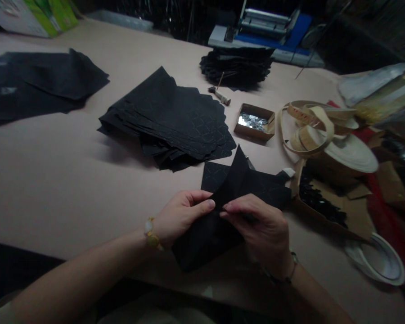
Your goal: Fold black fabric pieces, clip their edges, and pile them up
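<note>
Left hand (180, 216) and right hand (259, 229) are both pinching a black sheet (236, 202), just in front of the sheet stack (170, 121).

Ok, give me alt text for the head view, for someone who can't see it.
Both hands, left hand and right hand, pinch a folded black sheet near the table edge. Behind it lies a stack of black sheets, with a small box of silver pieces to the right.
</note>
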A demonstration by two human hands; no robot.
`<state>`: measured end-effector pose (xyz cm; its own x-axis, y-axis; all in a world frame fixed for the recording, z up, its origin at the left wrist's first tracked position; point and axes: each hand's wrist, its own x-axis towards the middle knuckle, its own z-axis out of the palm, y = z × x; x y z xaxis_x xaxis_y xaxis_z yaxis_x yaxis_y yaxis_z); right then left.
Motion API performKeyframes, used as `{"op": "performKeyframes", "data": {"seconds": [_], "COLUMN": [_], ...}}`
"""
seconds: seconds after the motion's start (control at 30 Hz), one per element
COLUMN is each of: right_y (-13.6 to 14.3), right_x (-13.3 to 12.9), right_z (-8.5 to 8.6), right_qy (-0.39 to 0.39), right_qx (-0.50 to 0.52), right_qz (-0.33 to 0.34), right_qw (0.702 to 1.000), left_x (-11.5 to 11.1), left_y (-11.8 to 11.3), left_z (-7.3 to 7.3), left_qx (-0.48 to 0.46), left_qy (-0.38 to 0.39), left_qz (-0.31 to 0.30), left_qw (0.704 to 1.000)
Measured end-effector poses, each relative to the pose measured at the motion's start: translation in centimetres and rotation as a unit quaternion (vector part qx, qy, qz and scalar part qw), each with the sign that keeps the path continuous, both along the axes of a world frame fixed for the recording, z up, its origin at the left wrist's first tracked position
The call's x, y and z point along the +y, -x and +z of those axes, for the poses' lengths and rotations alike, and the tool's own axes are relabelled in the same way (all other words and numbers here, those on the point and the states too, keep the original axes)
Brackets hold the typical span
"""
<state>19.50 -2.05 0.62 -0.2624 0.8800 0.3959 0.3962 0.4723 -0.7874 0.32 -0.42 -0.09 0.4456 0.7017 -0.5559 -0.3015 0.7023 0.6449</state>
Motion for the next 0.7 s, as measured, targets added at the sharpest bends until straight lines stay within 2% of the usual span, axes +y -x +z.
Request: {"op": "performKeyframes", "data": {"seconds": [0.53, 0.7], "right_y": [0.2, 0.26], "right_x": [0.01, 0.18], "right_z": [0.21, 0.34], "right_qy": [0.014, 0.044], "right_qx": [-0.025, -0.014], "right_qz": [-0.047, -0.084], "right_qw": [0.998, 0.995], "left_x": [-0.01, 0.06], "left_y": [-0.17, 0.02], "left_z": [-0.24, -0.51], "left_qx": [0.014, 0.036], "left_qy": [-0.034, -0.087], "left_qz": [-0.017, -0.037], "left_qw": [0.999, 0.995]}}
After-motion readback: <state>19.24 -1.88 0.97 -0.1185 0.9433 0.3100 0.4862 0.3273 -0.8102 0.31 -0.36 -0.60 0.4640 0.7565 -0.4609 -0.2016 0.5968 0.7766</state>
